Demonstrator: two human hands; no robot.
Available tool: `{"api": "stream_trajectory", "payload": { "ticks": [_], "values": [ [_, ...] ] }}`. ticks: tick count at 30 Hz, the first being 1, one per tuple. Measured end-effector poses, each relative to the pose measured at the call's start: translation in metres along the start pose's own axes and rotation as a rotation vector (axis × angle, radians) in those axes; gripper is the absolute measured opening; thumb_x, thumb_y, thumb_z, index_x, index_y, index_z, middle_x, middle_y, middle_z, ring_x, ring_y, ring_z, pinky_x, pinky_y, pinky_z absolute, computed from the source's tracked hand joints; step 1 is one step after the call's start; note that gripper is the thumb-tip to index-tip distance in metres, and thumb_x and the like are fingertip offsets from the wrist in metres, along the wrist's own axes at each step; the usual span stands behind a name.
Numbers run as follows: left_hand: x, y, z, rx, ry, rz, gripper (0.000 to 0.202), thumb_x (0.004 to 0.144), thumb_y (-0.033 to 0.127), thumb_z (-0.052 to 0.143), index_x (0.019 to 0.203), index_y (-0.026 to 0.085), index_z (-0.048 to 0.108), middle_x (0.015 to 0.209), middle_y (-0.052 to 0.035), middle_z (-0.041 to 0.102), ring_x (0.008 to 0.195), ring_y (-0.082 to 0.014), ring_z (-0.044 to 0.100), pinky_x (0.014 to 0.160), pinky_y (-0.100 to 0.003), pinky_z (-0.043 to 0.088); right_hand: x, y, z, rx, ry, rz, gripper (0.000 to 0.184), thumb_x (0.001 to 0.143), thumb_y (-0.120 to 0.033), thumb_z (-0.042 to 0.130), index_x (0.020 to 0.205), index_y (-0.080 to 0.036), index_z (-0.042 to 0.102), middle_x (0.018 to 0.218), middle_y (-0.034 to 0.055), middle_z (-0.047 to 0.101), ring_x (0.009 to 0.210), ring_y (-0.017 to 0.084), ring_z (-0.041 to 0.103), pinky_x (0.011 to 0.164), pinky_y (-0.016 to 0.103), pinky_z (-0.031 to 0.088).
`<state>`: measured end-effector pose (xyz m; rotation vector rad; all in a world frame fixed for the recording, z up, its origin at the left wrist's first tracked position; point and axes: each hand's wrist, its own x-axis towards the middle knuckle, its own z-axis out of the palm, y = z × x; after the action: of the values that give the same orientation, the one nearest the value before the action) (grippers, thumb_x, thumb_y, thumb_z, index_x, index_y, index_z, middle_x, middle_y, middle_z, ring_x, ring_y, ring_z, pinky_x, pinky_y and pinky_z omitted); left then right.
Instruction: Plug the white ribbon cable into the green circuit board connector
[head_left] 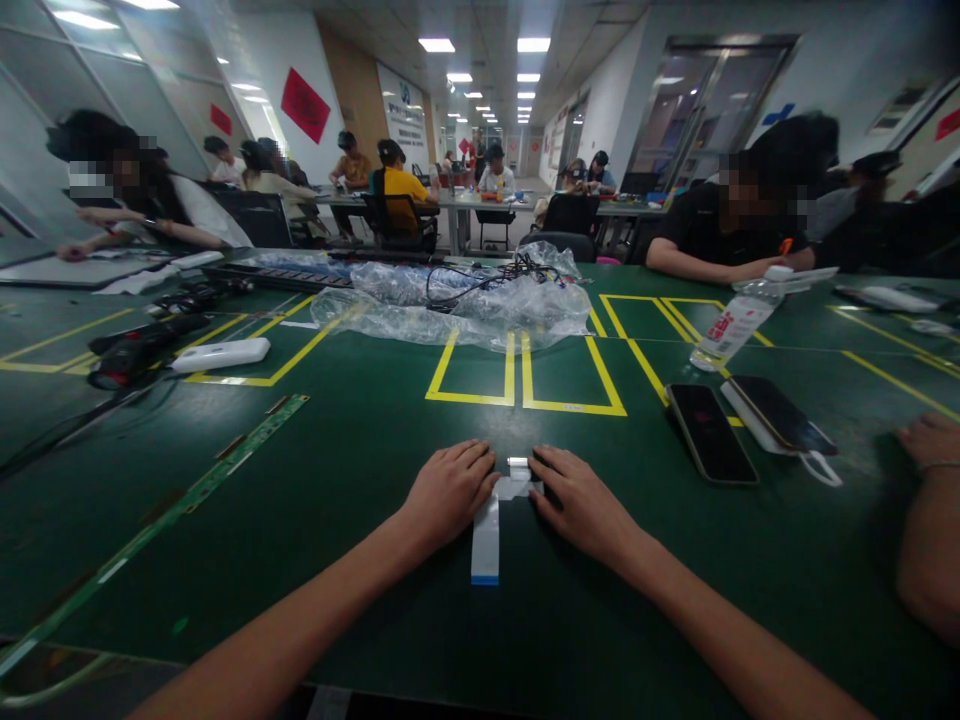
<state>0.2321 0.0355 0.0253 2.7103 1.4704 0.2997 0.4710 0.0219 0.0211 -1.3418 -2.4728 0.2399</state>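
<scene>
A white flat ribbon cable (486, 535) with a blue end lies on the green table (360, 420), running toward me. Its far end bends sideways to a small silver connector (518, 463). My left hand (448, 490) rests palm down just left of that end, fingers together and curled, fingertips at the cable. My right hand (577, 498) rests on the other side, its fingertips pressed on the cable's top end beside the connector. Both forearms reach in from the bottom edge.
A long green circuit strip (187, 495) lies at the left. Two dark phones (709, 432) and a water bottle (733, 325) sit at the right, crumpled clear plastic with black wires (480, 300) ahead. Another person's arm (930, 520) rests at the right edge; several people sit around.
</scene>
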Motion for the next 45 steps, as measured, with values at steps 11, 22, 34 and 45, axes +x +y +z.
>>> {"api": "stream_trajectory", "payload": {
  "ticks": [11, 22, 34, 45],
  "values": [
    [-0.102, -0.144, -0.028, 0.287, -0.050, -0.614, 0.068, 0.097, 0.053, 0.025, 0.141, 0.006, 0.049, 0.151, -0.0229, 0.043, 0.139, -0.0411, 0.040, 0.105, -0.058, 0.042, -0.003, 0.002, -0.006, 0.037, -0.033, 0.024, 0.047, 0.094, -0.031, 0.056, 0.138, -0.016, 0.056, 0.147, 0.0154, 0.050, 0.137, 0.032, 0.044, 0.113, 0.056, 0.035],
    [-0.147, -0.161, -0.022, 0.304, -0.006, -0.634, 0.075, 0.094, 0.055, 0.025, 0.137, 0.000, 0.051, 0.144, -0.0240, 0.051, 0.130, -0.0414, 0.050, 0.105, -0.058, 0.043, -0.003, -0.001, -0.007, 0.033, -0.022, 0.028, 0.046, 0.093, -0.030, 0.056, 0.138, -0.017, 0.056, 0.146, 0.0155, 0.052, 0.136, 0.032, 0.045, 0.112, 0.056, 0.037],
    [-0.015, -0.015, -0.020, 0.014, -0.184, -0.013, 0.052, 0.100, 0.042, 0.038, 0.145, 0.018, 0.046, 0.154, -0.0126, 0.041, 0.141, -0.0319, 0.040, 0.111, -0.054, 0.039, -0.001, -0.001, -0.007, -0.017, 0.007, -0.016, 0.042, 0.093, -0.029, 0.056, 0.134, -0.018, 0.060, 0.146, 0.0170, 0.049, 0.138, 0.034, 0.042, 0.112, 0.057, 0.036],
    [0.026, -0.003, -0.003, -0.158, 0.011, 0.137, 0.026, 0.095, 0.028, 0.054, 0.116, 0.023, 0.067, 0.125, -0.0069, 0.066, 0.106, -0.0237, 0.059, 0.093, -0.041, 0.050, 0.000, 0.001, -0.003, 0.011, 0.007, -0.037, 0.045, 0.092, -0.031, 0.056, 0.136, -0.019, 0.058, 0.144, 0.0160, 0.052, 0.136, 0.034, 0.045, 0.112, 0.058, 0.036]
  ]
}}
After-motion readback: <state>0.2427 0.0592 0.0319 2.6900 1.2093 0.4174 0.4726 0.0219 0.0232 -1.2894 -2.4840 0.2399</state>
